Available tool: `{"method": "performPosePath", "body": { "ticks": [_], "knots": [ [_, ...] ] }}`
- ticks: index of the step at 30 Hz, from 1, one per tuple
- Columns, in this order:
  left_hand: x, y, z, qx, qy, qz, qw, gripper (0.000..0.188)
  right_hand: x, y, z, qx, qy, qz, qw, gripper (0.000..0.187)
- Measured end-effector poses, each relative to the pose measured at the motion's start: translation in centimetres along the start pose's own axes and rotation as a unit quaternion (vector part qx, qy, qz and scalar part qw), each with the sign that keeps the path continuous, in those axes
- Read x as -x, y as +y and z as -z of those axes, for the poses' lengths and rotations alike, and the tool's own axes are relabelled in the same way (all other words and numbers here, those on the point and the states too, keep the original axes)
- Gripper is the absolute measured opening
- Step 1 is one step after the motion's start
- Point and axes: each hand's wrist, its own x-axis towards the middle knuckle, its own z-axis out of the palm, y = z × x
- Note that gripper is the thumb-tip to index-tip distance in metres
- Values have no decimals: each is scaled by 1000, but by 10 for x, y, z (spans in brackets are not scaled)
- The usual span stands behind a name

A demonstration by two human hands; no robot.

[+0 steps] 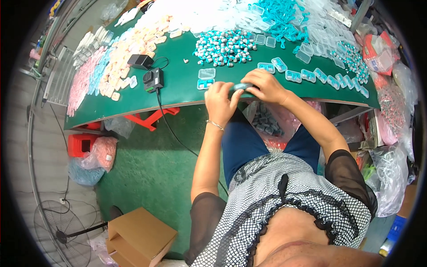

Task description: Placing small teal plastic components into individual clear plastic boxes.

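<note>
Just above the table's near edge, my left hand (220, 100) and my right hand (267, 86) meet around a small clear-and-teal plastic case (242, 86). Fingers of both hands pinch it from either side and cover much of it. Close to my left fingertips lies an open clear case (205, 83) with teal pieces in its lower half and its lid folded back. Beyond my hands spreads a heap of small teal-and-grey capsule-shaped pieces (224, 46). A row of clear cases with teal contents (308, 75) runs off to the right of my right hand.
A green table (178, 89) carries teal parts (282, 20), clear empty cases (318, 40), and peach pieces (129, 58) at left. A black box-shaped device (153, 80) trails a cable over the near edge. Below are a cardboard box (142, 233), a fan (62, 236) and a red stool (82, 144).
</note>
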Motion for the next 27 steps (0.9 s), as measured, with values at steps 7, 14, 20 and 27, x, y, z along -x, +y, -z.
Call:
{"method": "performPosePath", "body": {
  "ticks": [7,14,20,27],
  "knots": [
    [2,-39,17,-216,104,157,958,65,-5,9,32,155,0,-5,988,29],
    [9,-22,12,-164,52,153,973,70,-36,-2,-6,147,-11,-6,989,19],
    [17,-15,8,-111,50,137,983,79,-57,-7,-46,192,-93,-136,967,23],
    [17,-19,8,-37,65,151,986,84,-52,-14,-49,-62,0,-87,994,22]
  ]
}}
